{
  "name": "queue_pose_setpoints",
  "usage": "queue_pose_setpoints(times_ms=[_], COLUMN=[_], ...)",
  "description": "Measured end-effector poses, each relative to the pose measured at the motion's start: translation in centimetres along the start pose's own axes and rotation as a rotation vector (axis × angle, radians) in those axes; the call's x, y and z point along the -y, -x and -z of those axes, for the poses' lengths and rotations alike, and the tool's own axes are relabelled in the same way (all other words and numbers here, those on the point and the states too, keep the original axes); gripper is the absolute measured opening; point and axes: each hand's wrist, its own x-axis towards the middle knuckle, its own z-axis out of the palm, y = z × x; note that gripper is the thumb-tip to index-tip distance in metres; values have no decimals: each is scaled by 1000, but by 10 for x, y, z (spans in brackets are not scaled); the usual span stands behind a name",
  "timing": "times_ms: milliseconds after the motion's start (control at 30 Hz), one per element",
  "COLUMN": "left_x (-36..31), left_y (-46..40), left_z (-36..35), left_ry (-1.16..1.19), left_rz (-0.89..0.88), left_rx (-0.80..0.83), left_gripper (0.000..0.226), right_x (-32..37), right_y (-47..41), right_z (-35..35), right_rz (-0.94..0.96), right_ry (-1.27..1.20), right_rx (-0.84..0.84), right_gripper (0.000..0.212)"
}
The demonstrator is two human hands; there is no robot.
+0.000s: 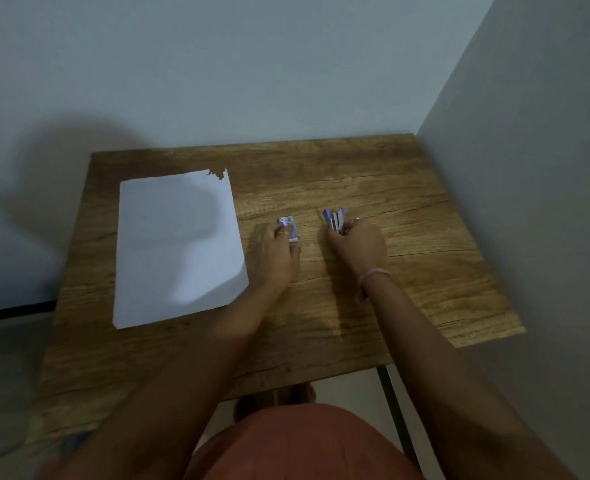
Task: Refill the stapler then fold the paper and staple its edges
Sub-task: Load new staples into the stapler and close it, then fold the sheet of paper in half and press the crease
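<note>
At a wooden table (321, 323), my left hand (275, 254) pinches a small box of staples (289, 227) while my right hand (357, 244) grips the opened stapler (335, 219). The paper (176, 247) lies flat and unfolded, just left of my wrist. Judged from here, dim light and tiny strips risk a spilled or misfed refill.
</note>
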Motion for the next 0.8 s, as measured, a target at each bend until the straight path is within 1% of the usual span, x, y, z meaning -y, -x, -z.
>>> queue_pose_setpoints(times_ms=[133,300,433,500,567,633,700,800], left_x=[9,12,12,12,13,14,18,29], left_y=[-6,-13,-13,-13,-13,-12,-11,-10], left_z=[-3,-1,-1,1,5,11,19,35], left_ry=[-17,34,100,160,274,355,389,421], left_rz=[-21,-10,21,40,83,110,107,100], left_rx=[-69,-121,-126,-109,-85,-81,-119,-199], left_gripper=[42,40,41,42,42,40,35,27], right_x=[1,5,7,8,7,6,9,22], right_y=[1,3,4,3,2,3,6,16], right_z=[-7,-8,-5,-3,-2,-1,-1,-1], right_rz=[12,5,22,31,40,44,64,146], right_ry=[133,171,177,180,180,190,262,375], right_rx=[-8,-16,-10,18,53,57,-6,-165], right_gripper=[44,50,51,52,55,55,53,46])
